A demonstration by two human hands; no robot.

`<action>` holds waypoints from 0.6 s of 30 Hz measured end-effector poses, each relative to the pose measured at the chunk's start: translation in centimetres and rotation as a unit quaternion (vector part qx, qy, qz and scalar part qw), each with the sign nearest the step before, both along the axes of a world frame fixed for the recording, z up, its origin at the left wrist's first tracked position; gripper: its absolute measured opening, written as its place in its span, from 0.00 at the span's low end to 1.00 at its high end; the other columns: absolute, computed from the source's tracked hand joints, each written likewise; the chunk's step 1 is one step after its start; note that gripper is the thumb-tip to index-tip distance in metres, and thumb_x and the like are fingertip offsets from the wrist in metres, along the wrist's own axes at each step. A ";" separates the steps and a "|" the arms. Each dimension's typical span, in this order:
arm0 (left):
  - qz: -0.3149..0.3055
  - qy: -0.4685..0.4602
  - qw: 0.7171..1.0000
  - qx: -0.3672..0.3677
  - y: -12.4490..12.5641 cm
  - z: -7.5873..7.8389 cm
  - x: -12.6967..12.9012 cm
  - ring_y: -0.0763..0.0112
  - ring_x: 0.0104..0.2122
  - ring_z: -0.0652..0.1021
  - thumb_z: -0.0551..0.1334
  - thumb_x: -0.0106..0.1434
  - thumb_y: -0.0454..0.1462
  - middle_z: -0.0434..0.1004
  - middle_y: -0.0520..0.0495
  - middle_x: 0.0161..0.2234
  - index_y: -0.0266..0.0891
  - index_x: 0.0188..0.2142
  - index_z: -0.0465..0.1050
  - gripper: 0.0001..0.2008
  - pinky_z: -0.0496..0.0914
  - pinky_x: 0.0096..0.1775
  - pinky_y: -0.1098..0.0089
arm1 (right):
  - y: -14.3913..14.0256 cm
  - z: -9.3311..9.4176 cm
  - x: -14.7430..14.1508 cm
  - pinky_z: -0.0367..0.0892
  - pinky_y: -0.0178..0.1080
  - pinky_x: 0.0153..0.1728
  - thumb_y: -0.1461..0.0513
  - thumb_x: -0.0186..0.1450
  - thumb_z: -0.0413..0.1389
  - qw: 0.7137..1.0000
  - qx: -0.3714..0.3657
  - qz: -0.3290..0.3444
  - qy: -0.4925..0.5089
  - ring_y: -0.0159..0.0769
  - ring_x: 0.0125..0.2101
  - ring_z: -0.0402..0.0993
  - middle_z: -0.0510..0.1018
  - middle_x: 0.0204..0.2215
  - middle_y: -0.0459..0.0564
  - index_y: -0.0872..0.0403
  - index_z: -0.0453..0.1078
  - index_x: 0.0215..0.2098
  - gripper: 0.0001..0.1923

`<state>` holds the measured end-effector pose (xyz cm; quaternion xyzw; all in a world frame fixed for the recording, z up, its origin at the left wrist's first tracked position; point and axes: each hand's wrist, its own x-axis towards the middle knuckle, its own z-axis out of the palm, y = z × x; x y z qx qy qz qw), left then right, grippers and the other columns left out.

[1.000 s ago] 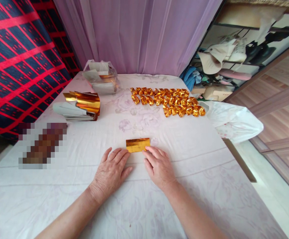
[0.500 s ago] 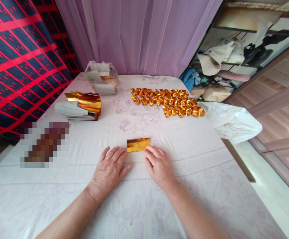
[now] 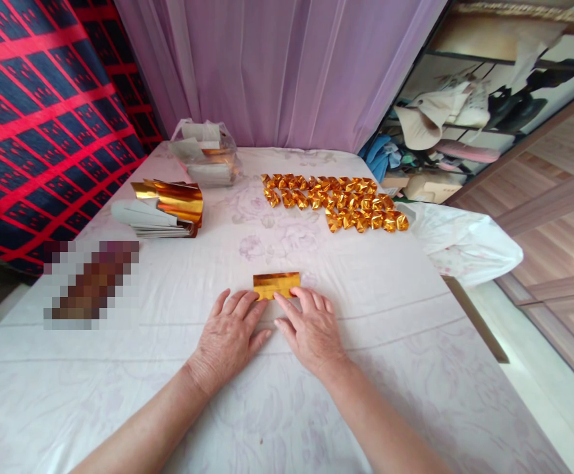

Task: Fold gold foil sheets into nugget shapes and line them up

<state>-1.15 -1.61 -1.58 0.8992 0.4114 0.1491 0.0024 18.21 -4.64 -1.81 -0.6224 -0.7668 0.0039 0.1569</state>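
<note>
Left hand (image 3: 230,337) and right hand (image 3: 315,330) unclamped, fingers extended onto flat gold foil-paper rectangle (image 3: 276,282); uneven pressure could skew it.

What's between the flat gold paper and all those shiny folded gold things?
Just the flowered cloth lies between the gold paper and the folded gold pieces, in the head view.

A purple curtain (image 3: 277,72) hangs between a red-and-navy cloth (image 3: 45,112) and shelves (image 3: 465,57) holding 1 beige hat (image 3: 419,122).
</note>
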 end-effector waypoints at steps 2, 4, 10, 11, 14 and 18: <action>0.000 0.000 1.000 0.002 0.0 0.0 0.0 0.52 0.53 0.72 0.57 0.68 0.47 0.74 0.39 0.53 0.37 0.55 0.71 0.21 0.59 0.59 0.46 | 0.0 0.1 -0.2 0.60 0.51 0.51 0.53 0.66 0.59 1.000 -0.004 -0.003 -0.005 0.49 0.54 0.65 0.71 0.53 0.56 0.43 0.70 0.56 0.20; 0.000 0.000 1.000 0.005 0.0 0.0 0.1 0.52 0.53 0.72 0.57 0.68 0.46 0.74 0.39 0.52 0.37 0.54 0.72 0.21 0.59 0.58 0.46 | 0.0 0.2 -0.2 0.59 0.51 0.51 0.52 0.66 0.59 1.000 -0.005 -0.008 -0.003 0.49 0.54 0.64 0.71 0.53 0.56 0.43 0.71 0.55 0.20; 0.000 -0.001 1.000 0.007 0.0 0.0 0.0 0.52 0.53 0.72 0.57 0.68 0.45 0.75 0.39 0.52 0.38 0.54 0.72 0.20 0.60 0.58 0.46 | -0.2 0.3 0.1 0.60 0.50 0.50 0.54 0.67 0.57 1.000 0.000 -0.020 0.001 0.48 0.54 0.65 0.72 0.53 0.56 0.45 0.72 0.54 0.18; 0.000 0.000 1.000 0.007 0.0 0.0 0.0 0.52 0.53 0.72 0.57 0.68 0.45 0.75 0.39 0.52 0.38 0.55 0.71 0.20 0.60 0.58 0.46 | -0.2 0.3 0.2 0.60 0.50 0.50 0.54 0.67 0.57 1.000 0.001 -0.021 0.000 0.48 0.53 0.65 0.72 0.53 0.56 0.45 0.72 0.54 0.18; 0.003 -0.001 1.000 0.004 0.0 0.0 0.0 0.53 0.53 0.72 0.58 0.67 0.44 0.74 0.40 0.52 0.38 0.55 0.71 0.20 0.60 0.58 0.46 | -0.2 0.2 0.3 0.60 0.50 0.49 0.56 0.67 0.57 1.000 0.008 -0.023 -0.001 0.48 0.52 0.66 0.73 0.51 0.56 0.46 0.73 0.53 0.16; 0.002 0.001 1.000 0.001 0.0 0.0 0.0 0.52 0.53 0.72 0.59 0.67 0.44 0.74 0.40 0.52 0.37 0.55 0.71 0.20 0.60 0.58 0.46 | -0.1 -0.1 0.8 0.61 0.47 0.48 0.58 0.68 0.55 0.999 0.029 -0.021 0.005 0.45 0.49 0.69 0.75 0.49 0.54 0.49 0.75 0.50 0.14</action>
